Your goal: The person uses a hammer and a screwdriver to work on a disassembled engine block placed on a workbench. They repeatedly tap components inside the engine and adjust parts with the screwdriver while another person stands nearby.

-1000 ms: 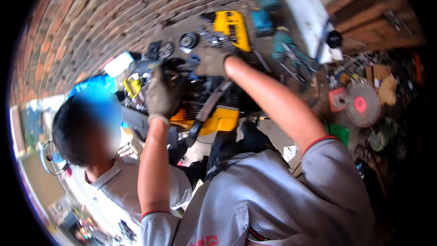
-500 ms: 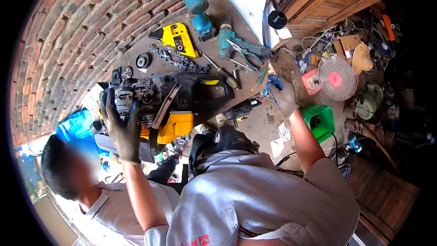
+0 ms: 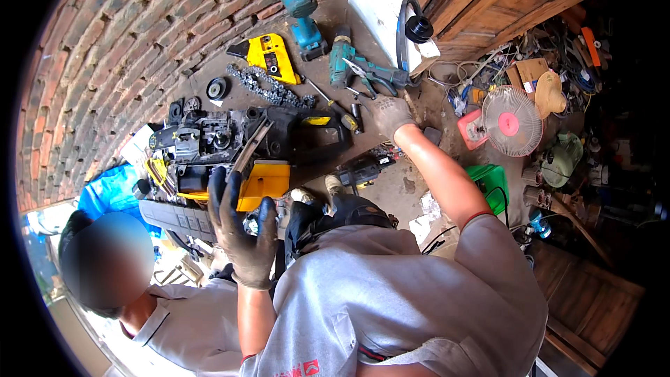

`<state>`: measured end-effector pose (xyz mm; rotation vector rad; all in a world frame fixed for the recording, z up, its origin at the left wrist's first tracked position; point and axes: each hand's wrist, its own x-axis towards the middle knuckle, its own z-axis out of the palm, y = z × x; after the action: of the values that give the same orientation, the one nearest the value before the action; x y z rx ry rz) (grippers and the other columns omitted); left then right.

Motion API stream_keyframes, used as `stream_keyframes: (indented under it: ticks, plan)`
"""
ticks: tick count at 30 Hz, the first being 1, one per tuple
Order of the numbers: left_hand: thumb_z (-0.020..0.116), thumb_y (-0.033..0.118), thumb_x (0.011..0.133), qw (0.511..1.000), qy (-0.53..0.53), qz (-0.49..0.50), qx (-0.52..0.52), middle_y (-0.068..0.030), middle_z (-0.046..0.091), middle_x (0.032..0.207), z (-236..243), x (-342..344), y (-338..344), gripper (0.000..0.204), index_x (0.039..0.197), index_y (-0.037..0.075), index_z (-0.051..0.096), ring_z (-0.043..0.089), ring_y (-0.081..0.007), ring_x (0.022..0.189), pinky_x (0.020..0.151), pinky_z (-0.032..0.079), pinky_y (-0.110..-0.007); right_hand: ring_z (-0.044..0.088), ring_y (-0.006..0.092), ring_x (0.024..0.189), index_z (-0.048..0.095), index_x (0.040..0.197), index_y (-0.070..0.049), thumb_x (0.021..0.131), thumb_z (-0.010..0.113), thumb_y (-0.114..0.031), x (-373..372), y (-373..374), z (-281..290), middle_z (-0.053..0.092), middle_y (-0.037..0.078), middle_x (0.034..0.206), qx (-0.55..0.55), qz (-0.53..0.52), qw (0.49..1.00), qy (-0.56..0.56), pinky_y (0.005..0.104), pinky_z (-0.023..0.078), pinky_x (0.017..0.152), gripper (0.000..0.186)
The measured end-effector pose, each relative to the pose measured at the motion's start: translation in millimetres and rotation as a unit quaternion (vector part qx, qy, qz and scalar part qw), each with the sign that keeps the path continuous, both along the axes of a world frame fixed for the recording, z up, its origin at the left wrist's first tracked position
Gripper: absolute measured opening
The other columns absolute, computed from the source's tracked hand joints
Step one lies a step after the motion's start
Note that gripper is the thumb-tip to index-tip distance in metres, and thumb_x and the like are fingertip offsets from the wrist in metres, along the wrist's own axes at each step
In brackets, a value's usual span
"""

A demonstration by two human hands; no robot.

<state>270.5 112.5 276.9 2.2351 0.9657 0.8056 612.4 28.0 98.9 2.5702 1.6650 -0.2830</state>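
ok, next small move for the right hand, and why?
I'd probably close the right hand on the thin-shafted tool beneath it and lift straight up. The shaft shows beyond the fingers, but whether it's gripped is hidden; the pliers lie right alongside and could get dragged. The left hand is open near the saw.

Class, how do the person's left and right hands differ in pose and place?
Pose: the left hand is open with fingers spread; the right hand is stretched out at the worktop.
Place: the left hand is nearer the yellow saw housing; the right hand is beside the pliers.
Shared: both are gloved.
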Motion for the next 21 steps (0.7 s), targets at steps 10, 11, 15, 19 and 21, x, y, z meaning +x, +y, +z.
stream_keyframes:
  ticks: [10, 11, 15, 19, 21]
  plan:
    - [0.075, 0.010, 0.085, 1.000, 0.011, 0.003, 0.016, -0.0253, 0.048, 0.146, -12, -13, -22, 0.058, 0.138, 0.003, 0.055, 0.049, -0.0436, 0.134, 0.111, 0.040, -0.049, 0.069, 0.0292, 0.104, 0.062, 0.133, -0.020, 0.095, 0.047, -0.013, 5, -14, -19, 0.071, 0.013, 0.114, -0.017, 0.023, 0.999, 0.035, 0.0436, 0.055, 0.084, 0.041]
    - [0.075, 0.010, 0.084, 1.000, 0.010, -0.008, 0.021, -0.0257, 0.049, 0.146, -13, -12, -23, 0.058, 0.138, 0.003, 0.054, 0.049, -0.0438, 0.134, 0.111, 0.040, -0.049, 0.069, 0.0293, 0.104, 0.063, 0.131, -0.018, 0.095, 0.049, -0.015, 6, -19, -21, 0.071, 0.013, 0.113, 0.015, 0.020, 0.999, 0.036, 0.0432, 0.055, 0.084, 0.038]
    - [0.071, 0.003, 0.085, 0.999, -0.013, -0.038, -0.024, -0.0248, 0.049, 0.146, -16, -5, -35, 0.058, 0.140, 0.001, 0.052, 0.048, -0.0400, 0.137, 0.113, 0.040, -0.047, 0.069, 0.0308, 0.106, 0.063, 0.129, -0.014, 0.093, 0.054, -0.019, 7, -29, -18, 0.071, 0.013, 0.115, 0.073, -0.026, 0.995, 0.056, 0.0433, 0.054, 0.089, 0.037]
    - [0.073, 0.005, 0.085, 0.998, 0.000, -0.059, -0.035, -0.0251, 0.049, 0.145, -22, 0, -40, 0.057, 0.139, 0.000, 0.053, 0.052, -0.0387, 0.133, 0.108, 0.047, -0.044, 0.068, 0.0318, 0.109, 0.063, 0.127, -0.011, 0.091, 0.057, -0.022, 2, -26, -5, 0.069, 0.017, 0.119, 0.033, -0.084, 0.994, 0.061, 0.0442, 0.053, 0.091, 0.038]
    - [0.073, 0.006, 0.084, 0.997, -0.005, -0.062, -0.049, -0.0250, 0.050, 0.144, -25, 3, -44, 0.058, 0.139, 0.001, 0.054, 0.053, -0.0393, 0.132, 0.109, 0.046, -0.044, 0.067, 0.0340, 0.110, 0.065, 0.122, -0.009, 0.090, 0.061, -0.031, -1, -20, -14, 0.069, 0.020, 0.118, 0.007, -0.122, 0.989, 0.078, 0.0465, 0.052, 0.093, 0.038]
